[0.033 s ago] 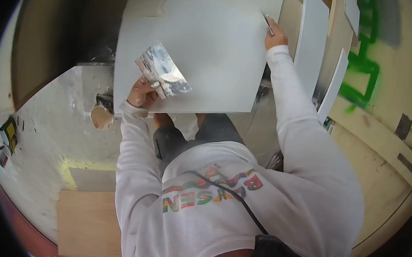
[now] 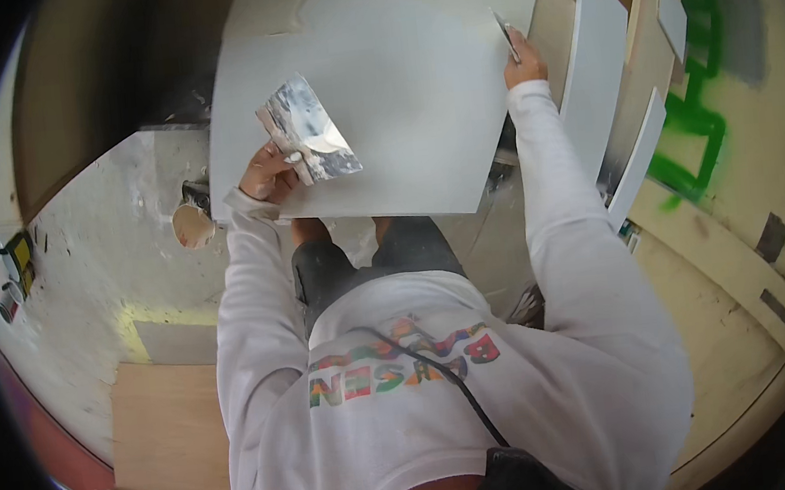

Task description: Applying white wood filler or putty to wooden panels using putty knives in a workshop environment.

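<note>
The grip of the left hand is clenched around a wide metal blade, which is smeared with whitish paste and is above the near left part of a white panel. The right hand grasps a thin tool near the panel's right edge; it is seen almost edge-on, its handle is mostly hidden, and I cannot tell if it touches the panel. The panel's far end is cut off, and its support is hidden. The floor is stained, with a brown board lying on it. A large dark shape at upper left is blurred. At right, white boards stand beside a wooden cabinet with open compartments. Left of the panel, a round container shows something beige, hard to identify.
</note>
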The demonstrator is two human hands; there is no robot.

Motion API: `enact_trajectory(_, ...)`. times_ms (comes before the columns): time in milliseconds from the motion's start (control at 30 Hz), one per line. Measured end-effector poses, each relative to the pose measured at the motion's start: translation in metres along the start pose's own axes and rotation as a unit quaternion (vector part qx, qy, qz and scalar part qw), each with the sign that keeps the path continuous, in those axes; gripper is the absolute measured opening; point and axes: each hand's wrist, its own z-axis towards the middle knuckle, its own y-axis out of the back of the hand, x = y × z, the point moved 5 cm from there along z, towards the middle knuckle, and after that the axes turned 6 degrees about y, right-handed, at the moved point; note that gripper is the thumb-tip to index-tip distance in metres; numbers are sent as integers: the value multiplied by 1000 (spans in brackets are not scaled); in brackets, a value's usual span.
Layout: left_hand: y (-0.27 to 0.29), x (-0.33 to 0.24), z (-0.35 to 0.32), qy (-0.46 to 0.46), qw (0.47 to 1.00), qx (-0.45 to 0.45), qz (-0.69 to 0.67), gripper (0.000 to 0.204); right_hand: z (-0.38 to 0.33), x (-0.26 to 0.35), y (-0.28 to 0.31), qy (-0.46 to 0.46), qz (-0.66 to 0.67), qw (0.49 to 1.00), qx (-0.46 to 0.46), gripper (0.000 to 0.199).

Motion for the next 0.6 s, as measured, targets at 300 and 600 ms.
enact_trajectory(300, 28, -16, 0, 58, 996, 46, 42, 40, -41, 31, -16, 11, -47, 946, 320, 49)
enact_trajectory(600, 21, -20, 5, 89, 995, 25, 38, 43, 66, -36, -1, -51, -150, 938, 309, 45)
